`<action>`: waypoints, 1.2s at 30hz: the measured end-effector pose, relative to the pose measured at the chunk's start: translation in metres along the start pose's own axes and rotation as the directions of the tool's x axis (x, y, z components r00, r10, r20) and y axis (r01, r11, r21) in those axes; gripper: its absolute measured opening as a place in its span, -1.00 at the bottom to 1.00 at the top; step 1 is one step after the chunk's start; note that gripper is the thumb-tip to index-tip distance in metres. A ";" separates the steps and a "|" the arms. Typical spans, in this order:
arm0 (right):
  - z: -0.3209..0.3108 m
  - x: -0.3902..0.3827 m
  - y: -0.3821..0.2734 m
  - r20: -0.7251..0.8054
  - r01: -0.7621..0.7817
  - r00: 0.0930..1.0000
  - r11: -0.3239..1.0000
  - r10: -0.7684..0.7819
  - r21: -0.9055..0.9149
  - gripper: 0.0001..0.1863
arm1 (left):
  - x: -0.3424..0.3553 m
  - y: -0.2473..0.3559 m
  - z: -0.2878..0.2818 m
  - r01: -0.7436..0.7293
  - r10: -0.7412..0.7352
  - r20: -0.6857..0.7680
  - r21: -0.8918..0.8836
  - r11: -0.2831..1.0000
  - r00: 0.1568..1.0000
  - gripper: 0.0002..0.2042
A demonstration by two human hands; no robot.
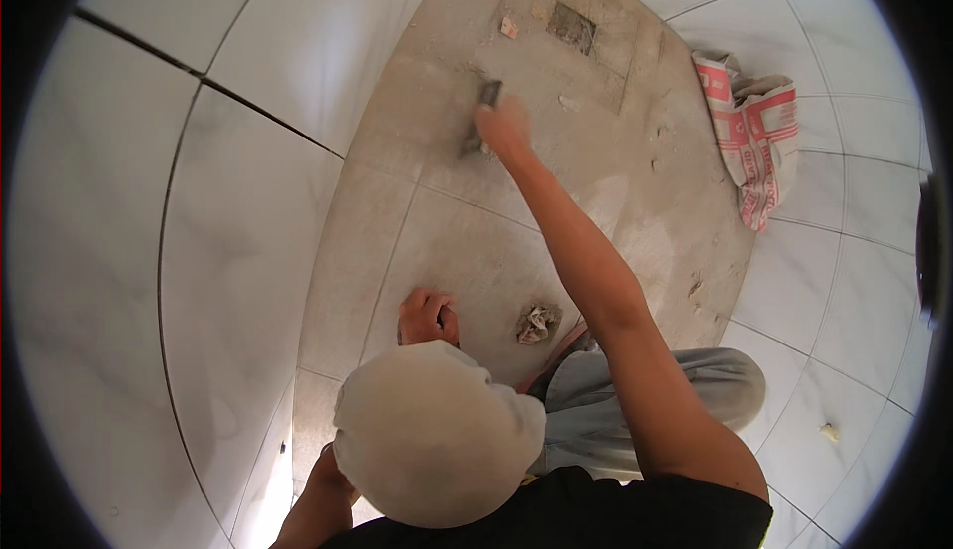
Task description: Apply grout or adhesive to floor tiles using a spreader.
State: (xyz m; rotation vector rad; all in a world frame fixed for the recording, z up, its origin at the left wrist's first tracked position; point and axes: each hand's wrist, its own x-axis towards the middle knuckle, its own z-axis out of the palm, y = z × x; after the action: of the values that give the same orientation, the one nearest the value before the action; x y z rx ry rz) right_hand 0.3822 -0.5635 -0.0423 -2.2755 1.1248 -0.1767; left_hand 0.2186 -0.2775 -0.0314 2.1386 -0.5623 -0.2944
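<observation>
My right hand point(503, 125) reaches far forward over the dusty tiled floor point(467, 216). It is closed round a dark hand tool point(490, 93), which touches or hovers just over the floor; motion blurs both, so the tool's kind cannot be made out. Close to my left knee point(437, 435), in pale trousers, my left hand point(429, 317) is low at the floor with its fingers curled in. Whatever those fingers may hold is hidden. A crumpled, dirty grey-white wad point(537, 324) lies on the floor to the right of my left hand.
A red-and-white sack point(749, 137) slumps against the right tiled wall point(844, 281). Beyond my right hand are a square drain opening point(572, 29) and a small orange-white chip point(509, 27). Large marbled tiles point(248, 221) cover the left wall. Crumbs of debris dot the floor's right side.
</observation>
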 end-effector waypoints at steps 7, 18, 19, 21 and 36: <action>0.061 0.063 -0.017 0.083 0.024 0.995 0.946 -0.053 0.323 -0.59 | 0.007 0.009 0.039 -0.156 0.163 0.058 -0.102 0.982 0.985 -0.86; -0.144 -0.004 0.263 -0.154 -0.268 0.956 0.957 0.250 -0.112 -0.52 | 0.001 0.001 0.024 -0.076 0.079 0.082 -0.044 0.996 0.993 -0.86; -0.162 -0.011 0.242 -0.119 -0.318 0.947 0.925 0.298 -0.208 -0.53 | 0.001 -0.006 0.018 -0.110 0.110 0.032 -0.010 0.994 0.993 -0.85; -0.174 -0.011 0.186 -0.072 -0.329 0.944 0.895 0.323 -0.302 -0.54 | 0.000 -0.007 0.011 -0.103 0.103 0.011 0.029 0.994 0.995 -0.86; 0.043 -0.049 -0.071 0.159 -0.190 0.978 0.905 0.139 0.379 -0.75 | -0.004 0.004 0.005 0.048 -0.046 0.053 -0.033 0.998 0.998 -0.86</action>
State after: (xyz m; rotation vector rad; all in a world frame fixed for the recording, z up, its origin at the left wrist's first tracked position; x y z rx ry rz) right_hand 0.4148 -0.4735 -0.0313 -1.8024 1.0967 -0.1691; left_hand 0.2121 -0.2812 -0.0307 2.1181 -0.5332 -0.3840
